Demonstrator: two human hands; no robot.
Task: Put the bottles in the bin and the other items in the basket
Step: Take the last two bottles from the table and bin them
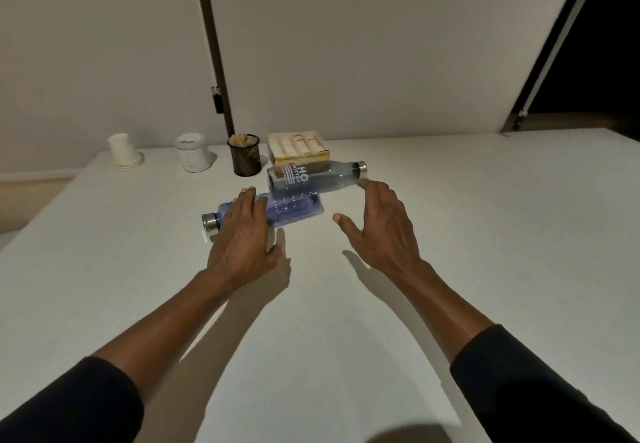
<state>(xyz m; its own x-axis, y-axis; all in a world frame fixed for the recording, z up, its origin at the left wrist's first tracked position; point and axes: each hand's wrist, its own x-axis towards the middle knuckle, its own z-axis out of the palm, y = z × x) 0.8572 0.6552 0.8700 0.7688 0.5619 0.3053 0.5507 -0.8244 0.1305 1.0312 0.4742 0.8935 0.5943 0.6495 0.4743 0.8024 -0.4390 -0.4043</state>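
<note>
Landmark: black mesh cup (pixel 246 162), upright near the far edge of the white surface (pixel 450 234), with pale wooden sticks inside.
Blue bottle: blue bottle (pixel 294 208) lies on its side nearer the person than the mesh cup. Its silver cap points to the cup's left and its base lies to the cup's right.
Grey bottle: grey bottle (pixel 322 176) lies on its side just right of the mesh cup. Its silver cap points away from the cup and a white-lettered label wraps its base end. It sits just behind the blue bottle; I cannot tell whether the two touch.
Box: open box (pixel 298 148) of pale rolled items stands just right of the mesh cup, close behind the grey bottle.
Cups: ribbed white stack (pixel 192 155) is near the mesh cup on its left. The paper cup stack (pixel 124 153), upside down, is farther left, well apart from the cup.
Left hand: left hand (pixel 242 231) lies across the neck end of the blue bottle. The fingers are straight and close together and the thumb is spread to the near side. Nothing is pinched; it appears to rest on the bottle, but contact is not certain.
Right hand: right hand (pixel 377 224) is to the right of and nearer than the mesh cup, fingers spread and thumb wide, holding nothing. Its fingertips are near the grey bottle's neck and apart from it.
Sleeves: dark sleeves (pixel 86 404) cover both forearms at the near edge of the view.
Pole: dark pole (pixel 211 44) rises behind the mesh cup against the pale wall.
</note>
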